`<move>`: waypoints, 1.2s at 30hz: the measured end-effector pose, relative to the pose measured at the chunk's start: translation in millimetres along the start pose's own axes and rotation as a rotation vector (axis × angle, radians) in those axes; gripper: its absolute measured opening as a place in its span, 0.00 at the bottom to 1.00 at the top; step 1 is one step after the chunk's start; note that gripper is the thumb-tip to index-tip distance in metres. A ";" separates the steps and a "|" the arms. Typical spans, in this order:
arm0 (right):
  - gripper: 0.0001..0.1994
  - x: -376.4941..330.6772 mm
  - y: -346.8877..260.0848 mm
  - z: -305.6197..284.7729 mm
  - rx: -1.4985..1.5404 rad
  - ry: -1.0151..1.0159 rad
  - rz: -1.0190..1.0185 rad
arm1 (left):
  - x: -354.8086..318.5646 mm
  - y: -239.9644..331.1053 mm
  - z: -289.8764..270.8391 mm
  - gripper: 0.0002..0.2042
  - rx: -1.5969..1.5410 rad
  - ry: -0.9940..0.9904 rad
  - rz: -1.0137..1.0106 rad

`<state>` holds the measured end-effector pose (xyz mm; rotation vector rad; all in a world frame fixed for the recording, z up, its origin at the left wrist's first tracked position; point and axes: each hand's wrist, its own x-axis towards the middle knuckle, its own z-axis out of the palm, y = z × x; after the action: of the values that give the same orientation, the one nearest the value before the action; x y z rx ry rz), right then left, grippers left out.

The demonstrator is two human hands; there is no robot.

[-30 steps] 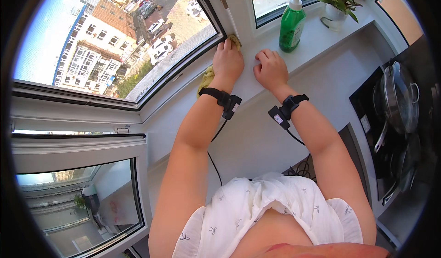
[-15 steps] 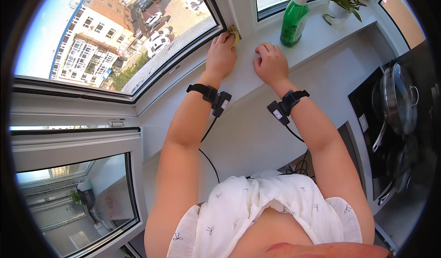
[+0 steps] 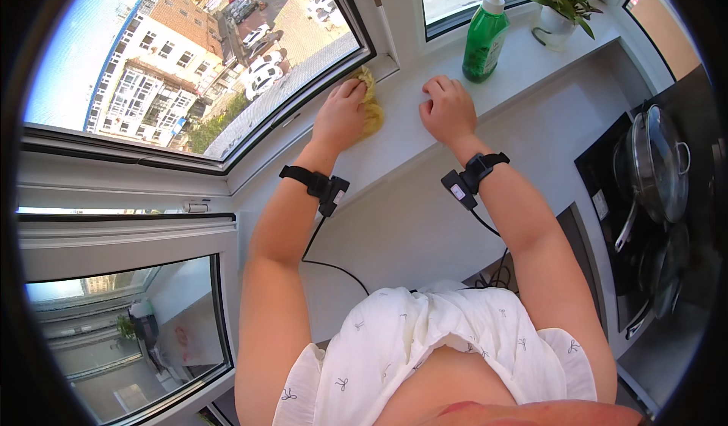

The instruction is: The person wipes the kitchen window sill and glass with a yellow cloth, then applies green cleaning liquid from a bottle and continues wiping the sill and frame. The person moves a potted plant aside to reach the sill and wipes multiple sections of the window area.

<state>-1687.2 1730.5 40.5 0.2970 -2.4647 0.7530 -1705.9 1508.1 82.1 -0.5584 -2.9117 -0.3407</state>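
Note:
My left hand (image 3: 338, 116) grips a crumpled yellow cloth (image 3: 371, 113) against the lower window frame, where it meets the white sill (image 3: 400, 109). Part of the cloth hangs out on the sill beside my fingers. To its right, my right hand (image 3: 450, 112) rests on the sill with the fingers loosely curled in and nothing seen in them. Just beyond that hand stands a green bottle (image 3: 485, 37) with a white cap, upright on the sill.
A potted plant (image 3: 565, 5) stands at the sill's far right. On the right, a lidded pan (image 3: 654, 164) sits on a black cooktop (image 3: 595, 160). An opened window sash (image 3: 227, 289) fills the lower left. Thin black cables (image 3: 337, 267) hang from my wrist straps.
My left hand has slid the cloth left and nearer to me along the frame, out of the corner. More of the cloth shows now. My right hand has hardly moved.

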 end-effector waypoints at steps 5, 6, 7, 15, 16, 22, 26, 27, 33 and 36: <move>0.08 2.2 0.8 1.3 -0.007 0.038 -0.016 | 24.2 13.6 13.2 0.18 -0.117 0.119 0.116; 0.08 2.5 1.0 1.8 -0.007 0.037 -0.025 | 28.6 15.9 16.6 0.18 -0.078 0.126 0.074; 0.09 2.5 1.5 2.0 -0.011 0.037 -0.028 | 29.4 17.3 18.4 0.19 -0.071 0.162 0.109; 0.07 2.6 -1.1 1.0 0.001 0.006 0.010 | 16.3 18.0 2.7 0.18 0.039 0.088 0.091; 0.07 1.9 -1.3 0.9 -0.005 -0.003 0.001 | 25.4 25.3 6.8 0.17 -0.015 0.109 0.099; 0.07 3.4 0.5 1.5 0.004 0.022 -0.042 | 0.4 4.4 -2.4 0.17 0.068 0.105 -0.006; 0.08 4.1 -0.2 1.5 -0.014 -0.034 0.024 | -22.9 -15.9 -4.2 0.19 0.016 0.081 -0.139; 0.08 3.3 -0.4 1.4 -0.025 -0.007 0.007 | -18.2 -13.2 1.9 0.19 -0.027 0.138 -0.027; 0.08 1.2 -0.4 2.0 -0.047 -0.010 -0.010 | 47.0 23.5 42.4 0.20 -0.150 0.033 -0.099; 0.07 2.2 0.2 1.7 -0.066 0.023 -0.042 | 39.2 21.4 35.9 0.19 -0.203 0.098 -0.041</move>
<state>-1689.9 1729.6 40.4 0.3128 -2.4486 0.6529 -1737.6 1550.0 59.3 -0.4951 -2.8151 -0.6553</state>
